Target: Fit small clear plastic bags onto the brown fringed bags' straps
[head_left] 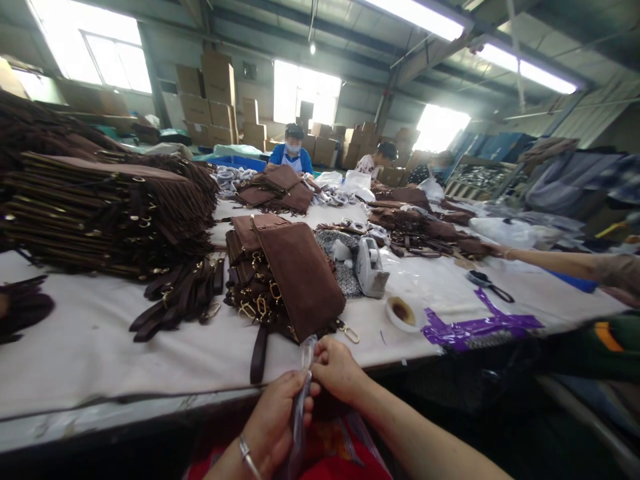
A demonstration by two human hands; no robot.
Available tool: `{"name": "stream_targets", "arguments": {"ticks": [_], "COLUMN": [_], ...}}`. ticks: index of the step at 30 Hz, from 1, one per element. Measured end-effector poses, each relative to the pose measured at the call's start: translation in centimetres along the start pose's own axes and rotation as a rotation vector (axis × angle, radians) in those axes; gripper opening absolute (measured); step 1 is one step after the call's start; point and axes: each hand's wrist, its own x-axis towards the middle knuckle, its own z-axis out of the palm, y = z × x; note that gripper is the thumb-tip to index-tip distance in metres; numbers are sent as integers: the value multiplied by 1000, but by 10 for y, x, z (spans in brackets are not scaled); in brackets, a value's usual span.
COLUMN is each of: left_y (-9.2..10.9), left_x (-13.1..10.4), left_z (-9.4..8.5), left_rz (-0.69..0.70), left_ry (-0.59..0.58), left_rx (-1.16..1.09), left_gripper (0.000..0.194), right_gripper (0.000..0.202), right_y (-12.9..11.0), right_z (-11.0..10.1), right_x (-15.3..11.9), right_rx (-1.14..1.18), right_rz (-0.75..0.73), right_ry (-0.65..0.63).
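Close to my body, my left hand [274, 419] is closed around a narrow clear plastic sleeve [307, 352] with something dark in its lower part. My right hand [339, 370] pinches the sleeve near its upper end, just in front of the table edge. Directly beyond my hands lies a stack of brown pouches [300, 273] with gold clips along its side. One dark wrist strap [259, 353] hangs down from that stack. More dark straps [183, 293] with gold clips lie in a bunch to its left.
A tall pile of fringed brown bags [95, 213] fills the left side. Right of the pouches stand a tape dispenser [371, 267] and a tape roll [401, 313], near purple tape [480, 327]. A co-worker's arm [550, 261] reaches in from the right; other people sit across the table.
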Motion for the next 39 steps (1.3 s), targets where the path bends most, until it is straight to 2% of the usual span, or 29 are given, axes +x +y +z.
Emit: {"name": "stream_targets", "arguments": {"ticks": [3, 5, 9, 12, 15, 17, 19, 21, 23, 24, 27, 29, 32, 35, 39], "left_y": [-2, -3, -4, -1, 2, 4, 5, 6, 7, 7, 9, 9, 5, -2, -8], "left_x": [-1, 0, 1, -3, -8, -9, -8, -6, -4, -3, 1, 4, 7, 5, 0], "left_z": [3, 3, -1, -1, 0, 0, -3, -4, -2, 0, 9, 13, 15, 13, 10], "left_rz": [81, 156, 388, 625, 780, 823, 725, 463, 200, 118, 5, -13, 23, 105, 291], "left_ry": [31, 34, 61, 125, 108, 127, 173, 166, 92, 49, -85, -127, -95, 28, 222], "left_rx": [94, 181, 498, 769, 945, 979, 887, 677, 449, 358, 177, 103, 70, 179, 465], "left_gripper": [19, 24, 31, 29, 29, 28, 29, 28, 28, 29, 33, 33, 30, 23, 23], "right_gripper": [11, 5, 24, 36, 42, 41, 40, 40, 39, 38, 35, 35, 37, 39, 41], "right_y": [2, 3, 2, 0, 3, 7, 13, 17, 20, 20, 19, 17, 16, 16, 18], "right_z": [-2, -1, 5, 10, 14, 14, 13, 12, 12, 12, 13, 14, 13, 14, 19], "right_x": [-2, -9, -36, -51, -55, -54, -54, -55, -56, -57, -59, -60, -61, -62, -61], "right_rx": [-110, -48, 452, 805, 970, 1006, 1043, 1080, 1103, 1112, 1137, 1139, 1119, 1062, 950], "right_rz": [-24, -5, 176, 247, 299, 319, 318, 292, 270, 262, 246, 239, 254, 271, 305], "right_ry": [43, 38, -133, -190, -197, -153, -101, -91, -122, -140, -185, -184, -149, -104, -57]}}
